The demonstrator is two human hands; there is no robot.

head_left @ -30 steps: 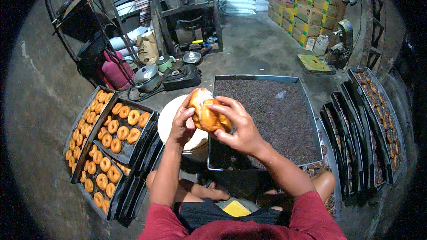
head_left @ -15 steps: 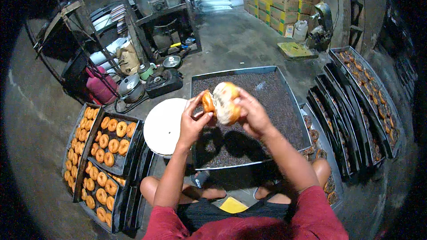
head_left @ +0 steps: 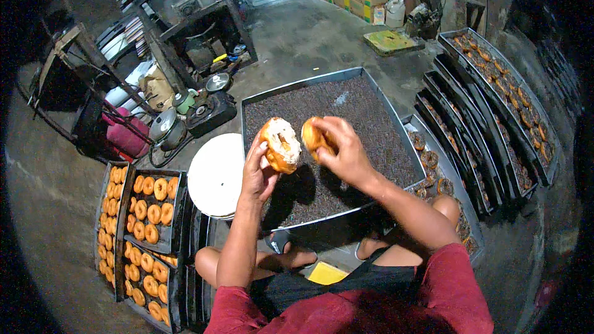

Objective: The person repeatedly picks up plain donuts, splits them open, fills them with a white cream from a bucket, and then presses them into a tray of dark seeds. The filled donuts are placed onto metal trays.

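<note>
A dim concrete floor (head_left: 297, 37) spreads around a seated person. Leaning pans (head_left: 473, 133) line the right side; stacked pans (head_left: 180, 201) of plain doughnuts (head_left: 147, 265) stand at the left. Straight ahead, between the two, is a deep metal tray (head_left: 303, 84), one far corner pointing up and to the right, its bottom covered with dark bits (head_left: 328, 99). A tub (head_left: 213, 161) with a round white top sits just beside the tray's left wall.

Above the tray, raised clear of the bits, are both hands, each closed on one doughnut. The left grip (head_left: 255, 176) holds the left doughnut (head_left: 272, 139) from its lower left side, fingers and thumb around the rim. This doughnut stands tilted on edge, its long axis running mostly away from the person, its pale, smeared face turned up and rightward. The right grip (head_left: 346, 151) pinches the right doughnut (head_left: 311, 133) from the right; whether that one is smeared cannot be told. Only a narrow gap parts the two doughnuts. The left doughnut is over the tray's left part, the right one nearer its middle, with the bits beneath both.
</note>
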